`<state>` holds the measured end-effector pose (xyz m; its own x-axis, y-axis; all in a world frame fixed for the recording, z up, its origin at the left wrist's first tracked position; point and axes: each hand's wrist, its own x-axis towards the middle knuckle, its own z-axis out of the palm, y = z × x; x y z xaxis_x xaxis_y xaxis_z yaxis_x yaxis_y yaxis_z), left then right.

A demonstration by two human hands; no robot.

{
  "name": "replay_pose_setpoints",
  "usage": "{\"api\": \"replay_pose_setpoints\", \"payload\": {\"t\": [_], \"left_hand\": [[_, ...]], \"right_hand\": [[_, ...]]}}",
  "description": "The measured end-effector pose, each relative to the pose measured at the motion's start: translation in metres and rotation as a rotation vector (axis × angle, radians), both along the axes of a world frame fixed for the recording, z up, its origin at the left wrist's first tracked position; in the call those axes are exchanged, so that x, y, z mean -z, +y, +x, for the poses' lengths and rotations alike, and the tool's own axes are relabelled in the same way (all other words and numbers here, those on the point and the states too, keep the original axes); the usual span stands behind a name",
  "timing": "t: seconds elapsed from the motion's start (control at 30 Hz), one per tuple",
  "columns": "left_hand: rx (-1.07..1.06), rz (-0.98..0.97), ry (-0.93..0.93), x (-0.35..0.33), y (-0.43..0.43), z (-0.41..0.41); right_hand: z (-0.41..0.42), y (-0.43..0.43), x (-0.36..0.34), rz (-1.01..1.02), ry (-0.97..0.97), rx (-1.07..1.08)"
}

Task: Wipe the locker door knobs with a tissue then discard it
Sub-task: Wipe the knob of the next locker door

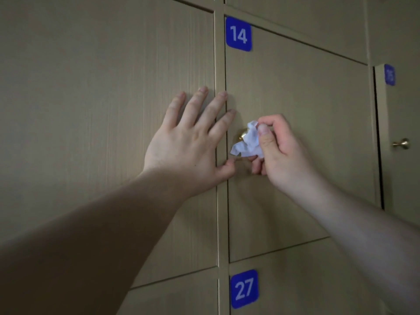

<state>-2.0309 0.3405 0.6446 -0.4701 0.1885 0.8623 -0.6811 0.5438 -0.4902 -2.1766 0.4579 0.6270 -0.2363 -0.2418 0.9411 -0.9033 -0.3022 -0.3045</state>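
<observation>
My right hand [281, 148] pinches the crumpled tissue [246, 142] against the brass knob [241, 135] just left of it, while my left hand [191, 142] lies spread flat on the locker doors.

1. Two bare forearms in shot, no sleeves showing anywhere up to the frame edge.
2. Left hand [188, 142]: no rings, no watch, short plain nails.
3. Right hand [281, 151]: bare wrist too, nails short and unpainted.
</observation>
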Motion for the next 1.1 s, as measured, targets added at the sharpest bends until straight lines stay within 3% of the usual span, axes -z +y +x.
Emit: {"api": "replay_pose_setpoints", "payload": {"t": [0.23,0.43,0.8,1.1], "left_hand": [[0.001,-0.019,0.011,0.0,0.001,-0.001],[0.008,-0.026,0.022,-0.001,0.002,-0.002],[-0.003,-0.006,0.02,0.0,0.003,0.0],[-0.01,0.01,0.006,0.0,0.004,0.0]], "right_hand": [[0.004,0.019,-0.048,0.46,0.042,-0.03],[0.004,0.023,-0.068,0.677,0.287,0.209],[-0.002,0.008,-0.016,0.183,-0.167,-0.382],[-0.006,-0.005,0.01,-0.034,-0.089,-0.109]]}}
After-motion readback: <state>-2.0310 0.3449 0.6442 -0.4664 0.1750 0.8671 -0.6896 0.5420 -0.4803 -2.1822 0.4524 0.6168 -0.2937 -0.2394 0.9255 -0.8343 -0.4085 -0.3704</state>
